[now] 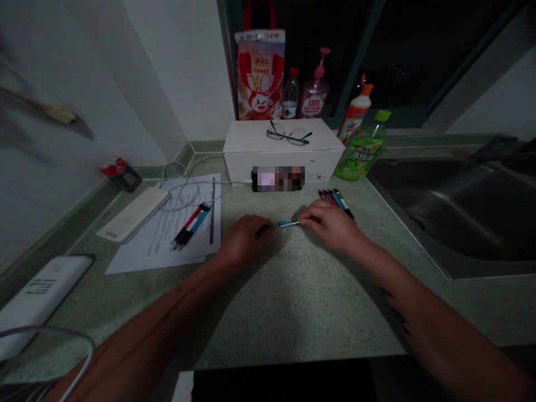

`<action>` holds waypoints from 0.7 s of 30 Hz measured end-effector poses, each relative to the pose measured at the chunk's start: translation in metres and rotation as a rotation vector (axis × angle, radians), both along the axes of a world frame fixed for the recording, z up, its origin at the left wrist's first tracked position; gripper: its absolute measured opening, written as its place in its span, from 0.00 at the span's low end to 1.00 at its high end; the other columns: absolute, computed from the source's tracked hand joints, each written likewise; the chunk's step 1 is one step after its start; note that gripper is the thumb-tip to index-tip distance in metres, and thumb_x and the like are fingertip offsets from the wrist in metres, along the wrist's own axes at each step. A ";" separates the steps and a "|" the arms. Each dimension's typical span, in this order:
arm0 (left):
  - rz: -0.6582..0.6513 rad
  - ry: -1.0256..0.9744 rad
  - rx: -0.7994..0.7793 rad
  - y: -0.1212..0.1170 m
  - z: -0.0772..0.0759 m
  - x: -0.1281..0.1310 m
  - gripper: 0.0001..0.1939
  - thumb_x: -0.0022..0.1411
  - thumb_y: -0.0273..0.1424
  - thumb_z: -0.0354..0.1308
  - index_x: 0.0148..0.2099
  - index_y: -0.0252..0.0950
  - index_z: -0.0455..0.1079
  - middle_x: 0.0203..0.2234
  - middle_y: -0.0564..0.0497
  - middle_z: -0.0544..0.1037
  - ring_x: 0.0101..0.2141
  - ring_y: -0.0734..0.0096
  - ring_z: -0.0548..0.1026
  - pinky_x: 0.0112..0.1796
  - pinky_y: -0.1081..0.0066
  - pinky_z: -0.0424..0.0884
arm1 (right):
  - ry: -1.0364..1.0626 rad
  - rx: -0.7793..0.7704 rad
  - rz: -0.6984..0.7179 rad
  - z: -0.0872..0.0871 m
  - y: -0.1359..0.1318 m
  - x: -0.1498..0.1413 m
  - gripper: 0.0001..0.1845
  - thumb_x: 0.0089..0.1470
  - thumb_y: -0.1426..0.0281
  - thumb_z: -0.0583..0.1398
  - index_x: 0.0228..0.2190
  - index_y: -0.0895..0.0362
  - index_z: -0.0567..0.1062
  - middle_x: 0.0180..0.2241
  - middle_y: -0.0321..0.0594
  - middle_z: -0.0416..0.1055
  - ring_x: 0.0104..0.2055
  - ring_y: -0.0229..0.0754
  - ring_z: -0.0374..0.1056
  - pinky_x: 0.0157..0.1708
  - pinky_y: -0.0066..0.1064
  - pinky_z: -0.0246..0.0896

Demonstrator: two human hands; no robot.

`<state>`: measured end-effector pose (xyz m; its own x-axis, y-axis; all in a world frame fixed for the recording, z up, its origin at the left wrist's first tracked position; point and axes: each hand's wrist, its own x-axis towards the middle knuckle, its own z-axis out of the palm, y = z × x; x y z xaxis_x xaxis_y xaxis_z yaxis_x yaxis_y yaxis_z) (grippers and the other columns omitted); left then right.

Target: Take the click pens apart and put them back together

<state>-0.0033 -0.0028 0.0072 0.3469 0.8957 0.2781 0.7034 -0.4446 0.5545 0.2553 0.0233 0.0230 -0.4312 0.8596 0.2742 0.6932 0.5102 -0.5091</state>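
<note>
Just above the speckled countertop, my left hand (246,237) is closed on the dark end of a slim pen (287,223). My right hand (329,222) pinches the other end, a thin pale piece, between thumb and fingertips. Blue shows on the pen between the hands; whether its parts are joined or separated I cannot make out. Right behind my right hand lies a row of several pens (341,202), partly covered by it. More pens (190,226), red, blue and black, rest together on printed paper (214,212) to the left.
A phone (256,181) with a cable leans against a white box (243,162) topped by glasses (288,135). Bottles, among them a green one (362,153), stand behind. At right is a steel sink (481,206); at left, a power bank (136,215) and a white power strip (39,296).
</note>
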 end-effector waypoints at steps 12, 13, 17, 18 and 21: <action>-0.008 0.367 -0.020 0.002 0.006 0.005 0.12 0.71 0.32 0.55 0.46 0.38 0.80 0.38 0.45 0.80 0.42 0.56 0.77 0.41 0.62 0.70 | -0.106 -0.345 0.101 -0.002 0.006 0.016 0.08 0.55 0.78 0.62 0.31 0.55 0.80 0.29 0.37 0.75 0.30 0.40 0.70 0.31 0.30 0.61; -0.009 0.378 -0.025 0.002 0.006 0.006 0.12 0.72 0.32 0.55 0.47 0.39 0.80 0.38 0.45 0.80 0.42 0.56 0.77 0.41 0.63 0.70 | -0.121 -0.345 0.094 -0.002 0.005 0.014 0.08 0.55 0.78 0.62 0.31 0.54 0.80 0.29 0.37 0.75 0.29 0.40 0.69 0.31 0.30 0.61; 0.022 0.338 -0.025 0.001 0.008 0.003 0.13 0.72 0.33 0.55 0.51 0.38 0.79 0.41 0.44 0.81 0.44 0.56 0.77 0.43 0.63 0.71 | -0.180 -0.295 0.040 -0.001 0.001 0.006 0.05 0.55 0.76 0.64 0.31 0.54 0.79 0.30 0.38 0.75 0.30 0.41 0.70 0.31 0.31 0.60; 0.048 0.317 -0.030 0.001 0.009 0.002 0.14 0.71 0.33 0.56 0.53 0.38 0.78 0.42 0.44 0.81 0.45 0.55 0.77 0.43 0.62 0.71 | -0.190 -0.281 0.032 0.000 0.000 0.005 0.05 0.56 0.75 0.64 0.31 0.54 0.79 0.31 0.39 0.76 0.31 0.42 0.70 0.31 0.32 0.60; 0.131 0.264 -0.053 0.000 0.012 -0.001 0.16 0.70 0.34 0.58 0.57 0.38 0.76 0.41 0.43 0.81 0.42 0.54 0.78 0.41 0.61 0.71 | -0.220 -0.254 0.028 0.002 -0.001 0.002 0.05 0.56 0.76 0.64 0.31 0.54 0.79 0.33 0.40 0.76 0.33 0.43 0.71 0.33 0.33 0.60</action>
<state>-0.0040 -0.0025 0.0188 0.2813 0.9485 0.1455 0.8759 -0.3158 0.3648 0.2578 0.0221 0.0252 -0.4805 0.8756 -0.0497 0.7881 0.4062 -0.4625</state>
